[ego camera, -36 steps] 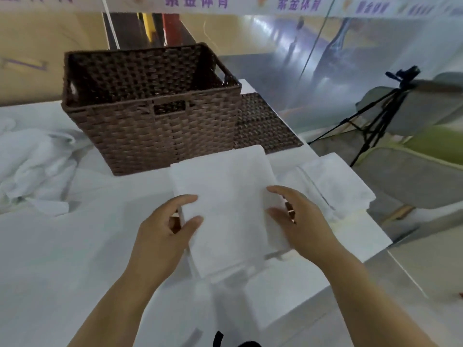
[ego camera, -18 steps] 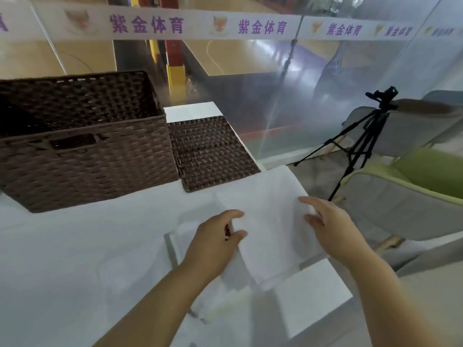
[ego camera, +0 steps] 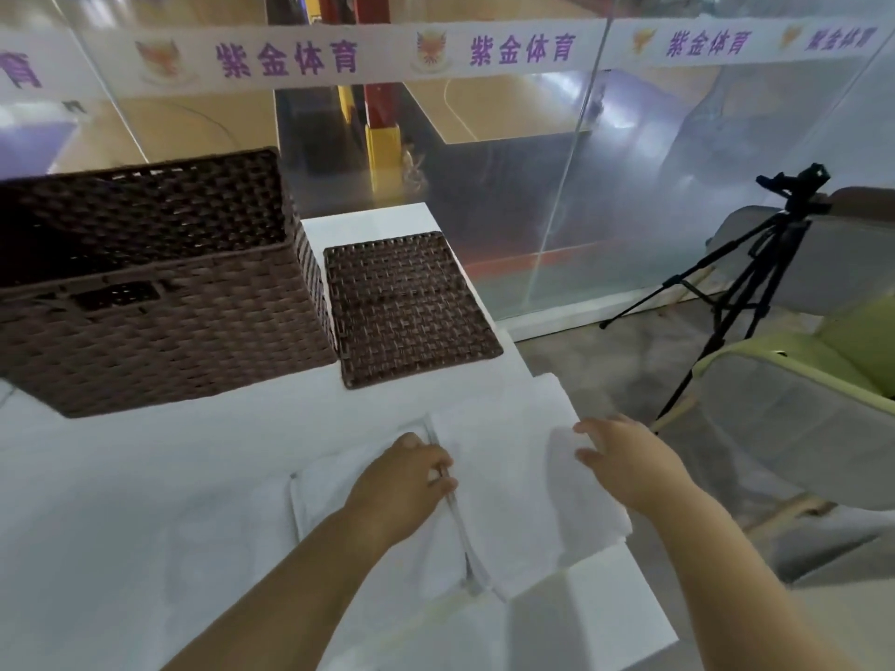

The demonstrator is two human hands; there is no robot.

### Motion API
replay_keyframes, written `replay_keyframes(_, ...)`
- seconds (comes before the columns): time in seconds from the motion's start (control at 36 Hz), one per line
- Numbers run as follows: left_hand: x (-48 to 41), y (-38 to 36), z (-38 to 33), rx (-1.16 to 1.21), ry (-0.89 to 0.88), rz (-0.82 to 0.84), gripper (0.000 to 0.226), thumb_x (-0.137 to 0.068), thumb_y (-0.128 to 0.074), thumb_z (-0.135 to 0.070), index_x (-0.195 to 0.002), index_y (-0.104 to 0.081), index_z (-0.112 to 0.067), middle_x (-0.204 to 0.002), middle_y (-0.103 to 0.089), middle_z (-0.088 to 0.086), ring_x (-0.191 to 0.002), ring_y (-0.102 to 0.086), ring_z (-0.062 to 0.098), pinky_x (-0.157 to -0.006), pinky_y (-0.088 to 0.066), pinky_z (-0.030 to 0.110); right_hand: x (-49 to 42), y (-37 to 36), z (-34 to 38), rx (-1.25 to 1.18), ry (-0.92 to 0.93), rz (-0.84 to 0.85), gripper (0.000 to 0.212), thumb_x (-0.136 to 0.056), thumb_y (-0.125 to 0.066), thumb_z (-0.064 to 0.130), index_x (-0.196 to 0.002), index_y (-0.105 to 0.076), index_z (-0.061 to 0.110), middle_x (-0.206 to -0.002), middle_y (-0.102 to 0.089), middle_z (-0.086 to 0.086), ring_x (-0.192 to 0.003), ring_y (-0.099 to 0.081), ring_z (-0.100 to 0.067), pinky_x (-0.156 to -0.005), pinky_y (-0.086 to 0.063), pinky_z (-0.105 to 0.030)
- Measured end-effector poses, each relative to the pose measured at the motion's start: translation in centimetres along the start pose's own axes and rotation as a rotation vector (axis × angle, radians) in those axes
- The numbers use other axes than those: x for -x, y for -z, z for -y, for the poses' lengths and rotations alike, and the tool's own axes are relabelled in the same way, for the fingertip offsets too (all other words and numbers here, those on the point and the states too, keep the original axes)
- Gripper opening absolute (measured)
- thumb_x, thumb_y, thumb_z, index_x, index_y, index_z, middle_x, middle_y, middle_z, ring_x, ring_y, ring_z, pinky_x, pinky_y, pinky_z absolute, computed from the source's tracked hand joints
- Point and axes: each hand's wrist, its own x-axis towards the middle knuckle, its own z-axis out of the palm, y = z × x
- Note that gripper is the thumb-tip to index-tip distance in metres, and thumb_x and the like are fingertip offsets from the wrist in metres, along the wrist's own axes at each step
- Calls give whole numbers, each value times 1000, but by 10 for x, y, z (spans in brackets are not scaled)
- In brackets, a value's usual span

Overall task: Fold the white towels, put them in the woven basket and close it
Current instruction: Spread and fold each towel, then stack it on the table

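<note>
White towel, left hand gripping its edge, right hand flat on it, banner reading 紫金体育

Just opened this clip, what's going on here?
A person is handling a folded white towel on the white table. The left hand grips the towel's left edge, and the right hand rests flat on its right side. The towel lies partly on other white cloth near the table's right edge. The woven basket stands open behind, its lid lying flat beside it, so nothing is closed yet.
</note>
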Motion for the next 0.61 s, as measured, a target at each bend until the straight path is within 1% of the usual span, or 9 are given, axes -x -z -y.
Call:
replay_keyframes(0.06, 1, 13, 5, -64, -3, -15, 27, -92, -55, -39, -116, -61, -29, -110, -51, -6, -98, -54, 9, -82, -41, 20, -4, 15, 10, 29, 37, -46, 40, -96, -48, 35, -135, -46, 28, -128, -50, 2, -113, -52, -21, -83, -46, -33)
replay_keyframes(0.17, 7, 43, 20, -172, 59, -40, 33, -92, -51, -46, -121, -57, -30, -117, -55, -8, -105, -53, 8, -87, -43, 24, -10, 38, 40, 72, 152, -74, 44, -96, -48, 39, -137, -42, 27, -132, -50, 3, -114, -53, -19, -83, -46, -32)
replay_keyframes(0.33, 41, 86, 65, -276, 200, -109, 35, -93, -47, -47, -123, -53, -30, -121, -55, -8, -109, -52, 11, -89, -43, 27, -18, 43, 110, 182, 334, 62, 48, -96, -47, 42, -140, -37, 27, -139, -46, 3, -121, -49, -21, -97, -44, -38)
replay_keyframes(0.39, 58, 96, 88, -308, 264, -120, 35, -94, -46, -47, -124, -52, -29, -123, -54, -7, -111, -51, 12, -91, -43, 28, -16, 37, 137, 227, 390, 113, 49, -96, -47, 41, -141, -35, 26, -141, -44, 3, -125, -47, -20, -100, -41, -37)
replay_keyframes(0.5, 101, 112, 138, -310, 392, -140, 34, -93, -47, -47, -122, -52, -29, -124, -55, -6, -113, -52, 13, -93, -43, 30, -7, 14, 196, 350, 524, 156, 50, -95, -51, 40, -139, -39, 22, -135, -48, -4, -120, -50, -22, -97, -44, -35)
replay_keyframes(0.61, 156, 127, 190, -298, 507, -140, 32, -92, -47, -48, -120, -53, -31, -124, -55, -7, -113, -53, 13, -93, -43, 29, 14, -13, 257, 417, 628, 195, 48, -94, -52, 41, -136, -41, 22, -132, -50, -5, -118, -51, -24, -95, -45, -36)
